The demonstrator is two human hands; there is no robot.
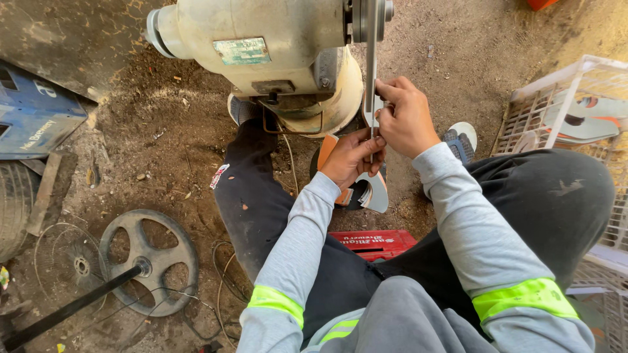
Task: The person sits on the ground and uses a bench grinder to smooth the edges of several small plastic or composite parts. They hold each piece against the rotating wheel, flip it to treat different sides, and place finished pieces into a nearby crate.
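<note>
My left hand (350, 159) and right hand (405, 117) close together, both clamped on a flat white-and-orange curved blade piece (369, 189), pressed against the thin grey wheel (371, 59) of the cream bench grinder (275, 52), white plastic crate (556, 104) right of the grinder

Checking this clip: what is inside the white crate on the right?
The white crate holds flat pale pieces with orange and dark parts, stacked loosely. Its slatted wall and the person's knee hide the lower layers, so how many there are cannot be seen.
</note>
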